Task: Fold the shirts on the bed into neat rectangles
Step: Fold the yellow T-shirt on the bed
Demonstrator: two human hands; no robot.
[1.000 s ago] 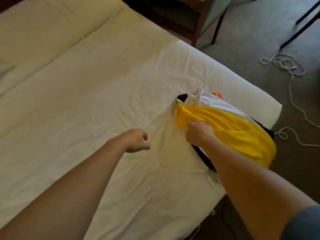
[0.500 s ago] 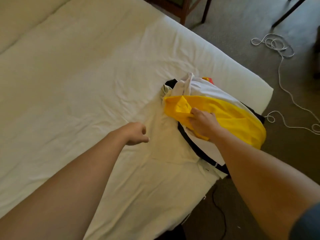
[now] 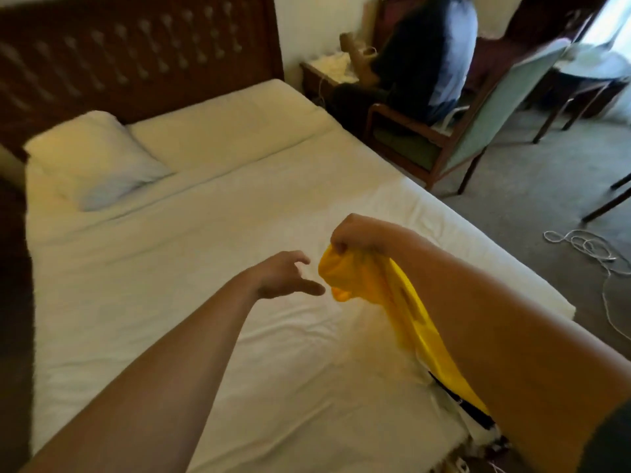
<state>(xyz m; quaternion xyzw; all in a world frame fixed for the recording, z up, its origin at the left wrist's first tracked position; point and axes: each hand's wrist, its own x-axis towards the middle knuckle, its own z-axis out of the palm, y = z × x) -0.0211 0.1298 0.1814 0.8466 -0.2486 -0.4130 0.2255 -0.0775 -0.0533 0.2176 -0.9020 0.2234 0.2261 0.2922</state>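
Observation:
A yellow shirt [image 3: 379, 295] hangs lifted off the bed [image 3: 211, 268], bunched at its top edge in my right hand [image 3: 355, 233], which is shut on it. The cloth trails down under my right forearm toward the bed's near right corner, where a bit of dark and white clothing [image 3: 474, 409] shows; the rest of that pile is hidden by my arm. My left hand [image 3: 286, 276] is open, fingers spread, just left of the yellow shirt's bunched end and not touching it.
A white pillow [image 3: 95, 158] lies at the head of the bed below a dark tufted headboard [image 3: 136, 52]. A person sits in a wooden chair [image 3: 420, 131] beside the bed. A white cord [image 3: 587, 247] lies coiled on the carpet at right.
My right hand has pulled the yellow shirt up off the pile and toward the bed's middle. My left hand has opened from a fist. The view has tilted up toward the headboard.

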